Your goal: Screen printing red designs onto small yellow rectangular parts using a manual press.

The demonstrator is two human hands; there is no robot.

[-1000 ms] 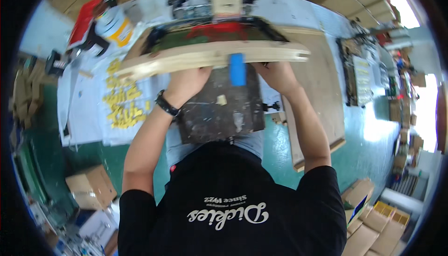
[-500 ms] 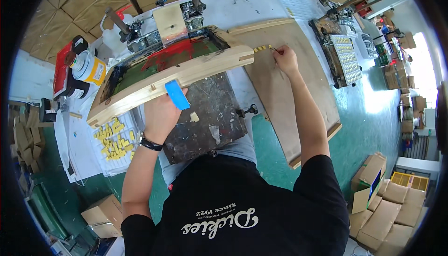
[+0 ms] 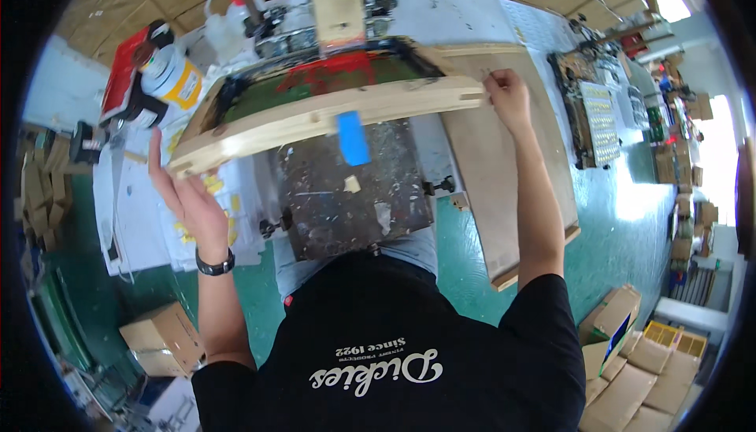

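Screen-printing frame point(image 3: 315, 119) beyond the stained board point(image 3: 315, 215), red ink point(image 3: 346, 63) already applied: left of the board our left fingers point(image 3: 162, 178) spread wide; rightward, our right fingers point(image 3: 498, 85) curl, contents unclear; what remains, we cannot tell.

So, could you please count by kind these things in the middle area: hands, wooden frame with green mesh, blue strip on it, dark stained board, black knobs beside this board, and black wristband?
Left hand and right hand: 2
Wooden frame: 1
Blue strip: 1
Dark board: 1
Black knobs: 2
Black wristband: 1
Total: 8
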